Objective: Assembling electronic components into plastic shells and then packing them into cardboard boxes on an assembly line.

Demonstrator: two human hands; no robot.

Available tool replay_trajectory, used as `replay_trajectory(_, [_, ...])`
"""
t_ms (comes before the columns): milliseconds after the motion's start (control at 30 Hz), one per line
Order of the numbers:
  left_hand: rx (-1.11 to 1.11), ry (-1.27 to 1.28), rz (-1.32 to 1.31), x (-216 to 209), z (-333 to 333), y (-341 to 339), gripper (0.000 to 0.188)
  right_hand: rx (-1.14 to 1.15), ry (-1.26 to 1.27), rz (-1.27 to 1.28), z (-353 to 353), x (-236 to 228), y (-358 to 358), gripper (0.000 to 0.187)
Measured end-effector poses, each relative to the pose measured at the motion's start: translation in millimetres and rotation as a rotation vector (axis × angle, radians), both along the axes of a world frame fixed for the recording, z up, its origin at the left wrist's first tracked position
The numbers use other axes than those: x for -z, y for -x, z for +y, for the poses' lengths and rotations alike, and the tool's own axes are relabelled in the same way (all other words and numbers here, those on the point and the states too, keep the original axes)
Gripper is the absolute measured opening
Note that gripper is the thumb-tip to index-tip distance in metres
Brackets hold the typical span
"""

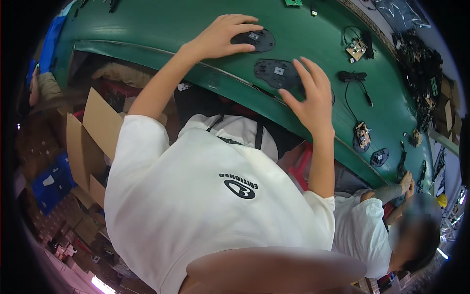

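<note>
A black mouse base shell (265,41) lies on the green table, a small pale label at its middle. My left hand (223,36) is at its left end, thumb and fingers spread and resting over the shell. To the right lies a second black mouse base shell (277,71), also with a pale label. My right hand (316,95) is at that shell's right end, thumb and fingers apart. Behind the right hand shows the edge of another dark piece, mostly hidden, so its kind is unclear.
To the right are a circuit board with cable (356,49), a coiled black cable (351,76), a mouse base with board (362,134) and another shell (379,157). Tangled cables (416,61) line the far edge. A co-worker (367,225) sits right; a cardboard box (83,147) stands left.
</note>
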State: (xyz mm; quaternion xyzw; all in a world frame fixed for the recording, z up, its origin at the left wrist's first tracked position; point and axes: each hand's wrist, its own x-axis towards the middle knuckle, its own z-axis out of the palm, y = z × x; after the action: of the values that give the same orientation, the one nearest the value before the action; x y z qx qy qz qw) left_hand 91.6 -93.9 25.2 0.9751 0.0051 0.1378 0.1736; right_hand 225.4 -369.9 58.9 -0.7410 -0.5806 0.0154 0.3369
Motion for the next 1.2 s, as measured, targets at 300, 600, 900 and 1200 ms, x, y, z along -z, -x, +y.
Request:
replay_trajectory(300, [-0.017, 0.159, -0.011, 8.9, 62.3, 40.9, 0.065, -0.107, 0.169, 0.012, 64.9, 20.7, 12.5, 0.066])
replay_trajectory(600, [-0.153, 0.121, -0.200, -8.3, 103.0, 115.4, 0.058, 0.024, 0.193, -0.023, 79.7, 9.0, 29.0, 0.064])
replay_trajectory(900, [-1.502, 0.022, -0.189, -56.9, 73.1, 465.2, 0.028, -0.327, 0.067, 0.288, 129.1, 21.5, 91.2, 0.038])
replay_trajectory(1200, [-1.714, 0.451, -0.074, 108.5, -106.5, 587.5, 0.062, -0.767, 0.197, 0.304, 191.7, 28.5, 178.7, 0.030])
